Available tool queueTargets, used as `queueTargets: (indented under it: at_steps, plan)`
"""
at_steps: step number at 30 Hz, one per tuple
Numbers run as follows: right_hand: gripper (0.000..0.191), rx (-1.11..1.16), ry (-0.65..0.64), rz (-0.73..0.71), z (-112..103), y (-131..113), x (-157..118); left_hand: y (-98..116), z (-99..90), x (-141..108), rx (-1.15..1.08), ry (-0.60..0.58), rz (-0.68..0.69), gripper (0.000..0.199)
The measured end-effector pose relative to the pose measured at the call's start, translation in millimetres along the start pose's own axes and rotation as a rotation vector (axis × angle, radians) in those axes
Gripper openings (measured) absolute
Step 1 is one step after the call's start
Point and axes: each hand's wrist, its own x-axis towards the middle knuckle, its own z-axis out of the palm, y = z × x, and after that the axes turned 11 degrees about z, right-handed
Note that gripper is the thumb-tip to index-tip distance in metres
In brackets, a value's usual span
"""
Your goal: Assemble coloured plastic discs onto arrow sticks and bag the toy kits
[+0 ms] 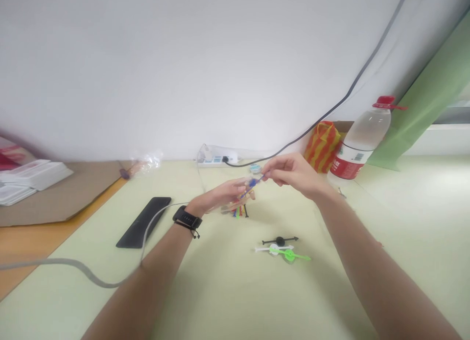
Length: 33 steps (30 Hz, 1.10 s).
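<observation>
Nearest me on the table (pixel 227 291), well in from its left edge, a green arrow (pixel 290 255), white arrow (pixel 274 249) and black arrow (pixel 280 241) lie close together. They look like light, thin plastic; I'd lift each by its round hub, as the shaft might bend or snap. Farther off, raised above the tabletop, my right hand (pixel 295 173) pinches the blue arrow (pixel 253 182) near one end, its hub by my left hand (pixel 220 195), whose exact grip is too blurred to tell. Smooth and narrow, it could twist; the hub should steady it. The power strip (pixel 211 164) sits along the far edge.
</observation>
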Motion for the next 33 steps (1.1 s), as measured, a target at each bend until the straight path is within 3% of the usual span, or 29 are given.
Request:
queueTargets:
  at_steps: [3,7,10,14,20,24,27,30,32,33]
  plan:
    - [0.020,-0.071,-0.081,-0.027,8.3,-3.8,-0.9,0.5,0.1,0.2,-0.013,-0.018,0.014,0.059]
    - [0.042,-0.197,-0.216,-0.077,9.5,-10.1,-6.3,0.4,-1.0,-0.3,0.015,-0.012,0.016,0.061]
    - [0.044,-0.303,-0.183,-0.090,7.0,-13.9,-9.8,-2.1,-1.8,-0.7,0.009,0.009,0.021,0.060]
    - [0.022,-0.383,-0.172,-0.167,4.0,-13.1,-9.6,-5.2,-2.5,-0.6,-0.028,0.041,0.016,0.058]
    - [0.002,-0.250,-0.027,-0.164,0.9,-9.6,-8.0,-5.4,-1.8,1.8,-0.270,0.105,-0.194,0.074]
    - [0.009,-0.234,0.028,-0.192,-0.2,-8.2,-6.3,-10.8,-3.8,0.4,-0.362,0.130,-0.183,0.061]
    - [0.027,-0.249,0.121,-0.120,-5.2,-2.3,-3.7,-15.7,-9.0,-0.4,-0.307,0.243,-0.140,0.044]
    - [0.034,-0.384,0.249,0.086,-15.3,7.1,-2.2,-19.4,-17.1,1.3,-0.269,0.419,-0.105,0.034]
    - [0.028,-0.564,0.187,0.238,-21.1,12.8,-2.6,-21.1,-22.8,3.3,-0.264,0.546,-0.079,0.033]
    - [0.026,-0.658,0.076,0.288,-22.1,14.9,-3.1,-21.7,-25.2,4.3,-0.272,0.611,-0.072,0.035]
